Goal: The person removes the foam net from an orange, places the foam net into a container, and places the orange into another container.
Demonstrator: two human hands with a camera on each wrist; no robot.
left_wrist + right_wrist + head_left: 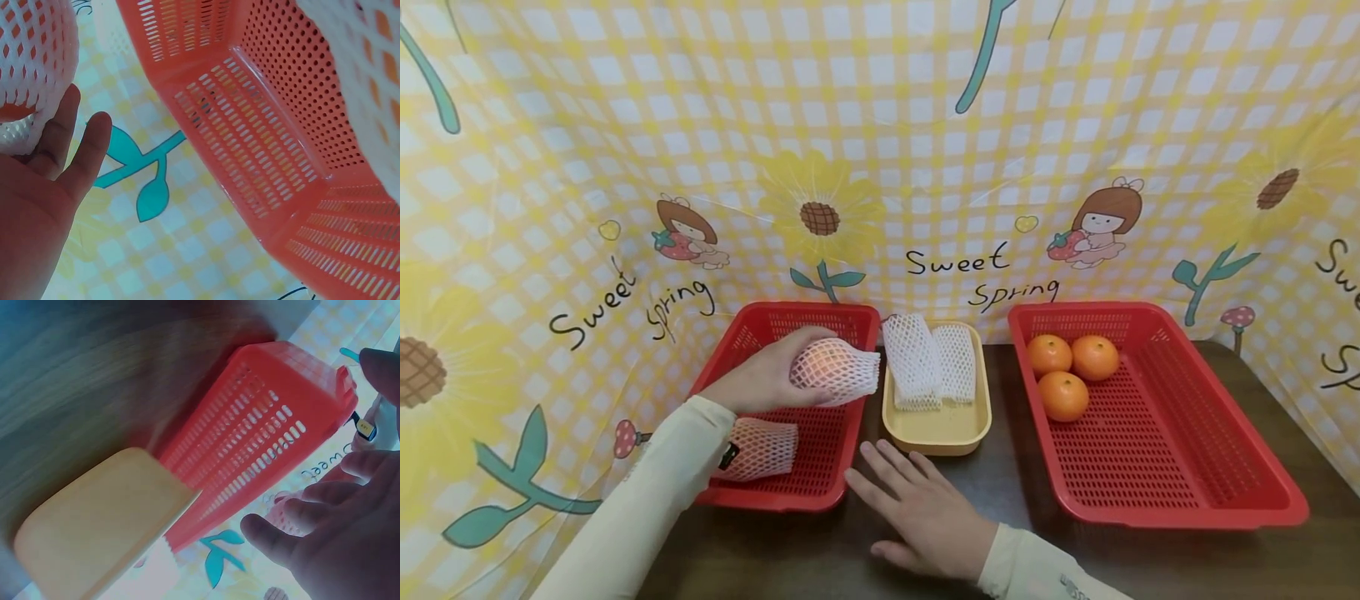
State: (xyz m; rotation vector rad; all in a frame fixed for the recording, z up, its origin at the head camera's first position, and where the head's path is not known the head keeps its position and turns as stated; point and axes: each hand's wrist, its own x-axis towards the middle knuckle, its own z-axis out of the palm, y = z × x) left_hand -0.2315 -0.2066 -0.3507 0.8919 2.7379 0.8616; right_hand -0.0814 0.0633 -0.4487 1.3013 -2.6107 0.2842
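Note:
My left hand (782,371) grips an orange wrapped in a white foam net (835,371), holding it above the left red basket (850,442). Part of that wrapped fruit (37,56) also shows beside the fingers in the left wrist view. A second netted orange (767,450) lies in the basket below, partly hidden by the left forearm. My right hand (932,517) hovers palm down with straight, spread fingers, in front of the yellow tray (936,437). It holds nothing; in the right wrist view the right hand (350,531) appears near the basket (231,437).
White foam nets (913,362) lie in the yellow tray between the two baskets. Three bare oranges (1063,396) sit at the back left of the right red basket (1247,475). Behind the dark table (820,554) hangs a checked cloth (910,167).

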